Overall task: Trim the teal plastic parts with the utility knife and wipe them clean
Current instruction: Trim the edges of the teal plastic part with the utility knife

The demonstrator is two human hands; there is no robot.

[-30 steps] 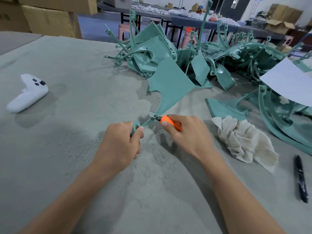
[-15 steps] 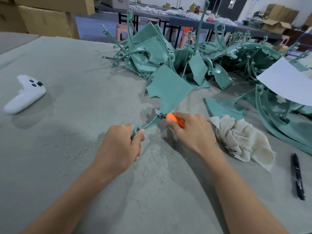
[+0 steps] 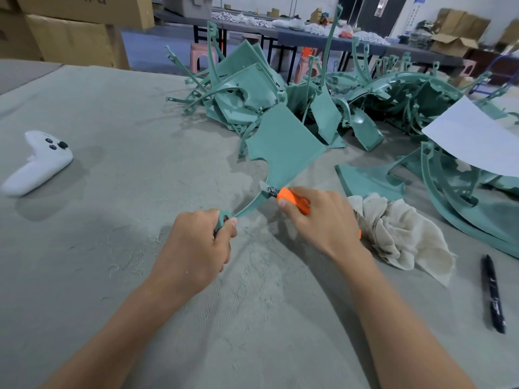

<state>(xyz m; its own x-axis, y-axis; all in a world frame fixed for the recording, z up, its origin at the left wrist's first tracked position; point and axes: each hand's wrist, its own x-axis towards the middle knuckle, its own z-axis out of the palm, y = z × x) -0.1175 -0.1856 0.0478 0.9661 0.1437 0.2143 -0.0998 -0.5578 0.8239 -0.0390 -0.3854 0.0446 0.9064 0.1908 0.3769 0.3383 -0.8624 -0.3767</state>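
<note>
My left grip [image 3: 193, 248] is clenching the teal part [image 3: 283, 147] by its stem; my right grip [image 3: 323, 220] is wrapping the utility knife [image 3: 292, 201], handle mostly hidden, blade blurred.

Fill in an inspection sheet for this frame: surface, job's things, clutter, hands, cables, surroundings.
Surface: grey fabric table cover, thin shavings scattered near the hands.
Job's things: teal part held by one end; orange utility knife set against its narrow arm; pile of teal parts behind; crumpled cloth beside the knife hand.
Clutter: white game controller at left; black pen at right; white sheet lying on parts.
Hands: left hand grips the part's looped end; right hand grips the knife.
Cables: nothing seen.
Surroundings: cardboard boxes, long tables, pink stools.
</note>
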